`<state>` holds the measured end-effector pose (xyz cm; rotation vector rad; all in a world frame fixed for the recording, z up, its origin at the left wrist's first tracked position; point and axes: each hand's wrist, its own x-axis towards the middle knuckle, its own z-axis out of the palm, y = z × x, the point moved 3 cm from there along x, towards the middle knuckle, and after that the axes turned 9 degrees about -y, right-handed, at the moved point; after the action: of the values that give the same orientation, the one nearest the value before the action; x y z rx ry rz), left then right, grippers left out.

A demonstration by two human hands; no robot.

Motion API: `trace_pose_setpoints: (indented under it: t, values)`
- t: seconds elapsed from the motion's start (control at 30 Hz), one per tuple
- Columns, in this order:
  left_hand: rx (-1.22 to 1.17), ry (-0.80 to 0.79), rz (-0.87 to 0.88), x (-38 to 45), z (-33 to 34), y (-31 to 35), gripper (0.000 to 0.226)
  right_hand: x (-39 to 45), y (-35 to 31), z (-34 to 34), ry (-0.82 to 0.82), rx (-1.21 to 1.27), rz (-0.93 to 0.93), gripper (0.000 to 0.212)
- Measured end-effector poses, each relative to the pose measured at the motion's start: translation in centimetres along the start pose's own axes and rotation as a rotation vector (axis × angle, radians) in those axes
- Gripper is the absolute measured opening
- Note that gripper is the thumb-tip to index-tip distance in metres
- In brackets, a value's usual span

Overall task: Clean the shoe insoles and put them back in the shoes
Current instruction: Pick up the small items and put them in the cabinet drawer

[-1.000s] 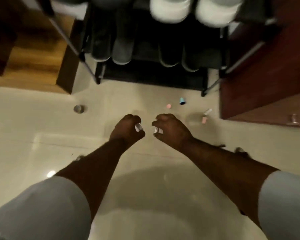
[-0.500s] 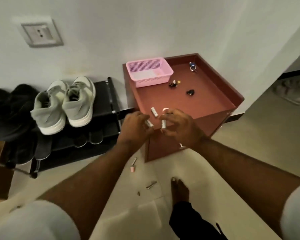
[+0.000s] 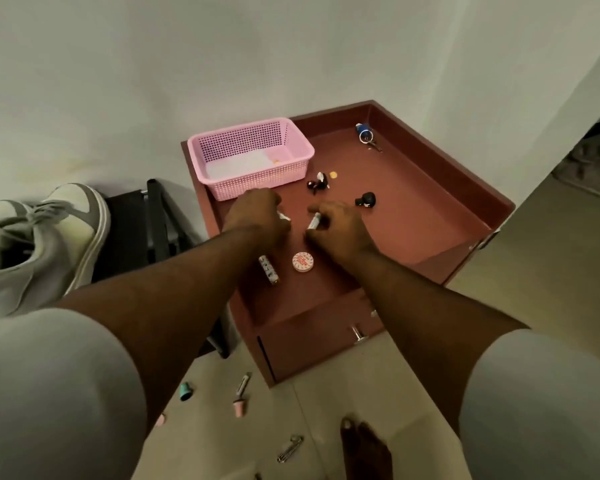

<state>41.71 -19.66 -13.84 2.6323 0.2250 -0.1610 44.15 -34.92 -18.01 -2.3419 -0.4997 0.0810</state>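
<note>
Both my hands hover over the top of a reddish-brown cabinet. My left hand grips a small white tube, only its tip showing. My right hand pinches another small white tube. A pair of grey and white sneakers sits on a black shoe rack at the left. No insole is visible.
On the cabinet top stand a pink basket, a patterned tube, a round tin, small black figures and a blue key ring. On the floor lie a teal cap, pink pieces, a nail clipper. My foot is below.
I rose from the floor by the shoe rack to the cabinet. Both hands, each still holding a small tube, moved forward over the cabinet top toward the pink basket.
</note>
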Motion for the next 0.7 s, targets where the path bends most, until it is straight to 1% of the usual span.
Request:
trace_pose_setpoints:
  t: [0.13, 0.17, 0.23, 0.27, 0.33, 0.43, 0.5, 0.57, 0.63, 0.7]
  values:
    - [-0.104, 0.009, -0.093, 0.4, 1.3, -1.1, 0.038, 0.8, 0.3, 0.5, -0.018, 0.029, -0.006, 0.057]
    - [-0.137, 0.014, -0.1, 0.3, 1.4, -1.1, 0.042, 0.7, 0.3, 0.4, -0.021, 0.06, -0.005, 0.059]
    - [-0.183, 0.022, -0.095, -0.6, 1.2, -0.5, 0.056, 0.1, 0.1, 0.0, -0.025, 0.105, 0.003, 0.061]
    - [-0.201, 0.045, -0.079, -1.2, 0.8, -0.2, 0.058, -0.3, -0.1, -0.1, -0.021, 0.105, 0.005, 0.06]
    - [-0.227, 0.103, -0.045, -3.2, -0.1, 0.2, 0.049, -2.1, -1.2, -0.7, -0.008, 0.072, -0.012, 0.055]
    - [-0.176, 0.144, -0.034, -7.5, -1.5, -0.5, 0.034, -5.6, -4.2, -0.6, -0.018, 0.03, -0.062, 0.05]
    - [-0.151, 0.157, -0.025, -11.1, -2.7, -1.4, 0.028, -8.1, -6.9, 0.0, -0.037, 0.014, -0.15, 0.045]
    - [-0.155, 0.164, -0.051, -15.4, -4.2, -2.9, 0.031, -10.3, -10.1, 1.0, -0.057, 0.004, -0.244, 0.039]
    - [-0.142, 0.182, -0.094, -19.7, -5.7, -5.2, 0.035, -12.6, -13.3, 2.3, -0.098, -0.004, -0.279, 0.037]
    - [-0.118, 0.167, -0.157, -23.6, -6.5, -8.7, 0.04, -14.9, -16.8, 4.6, -0.15, -0.008, -0.316, 0.036]
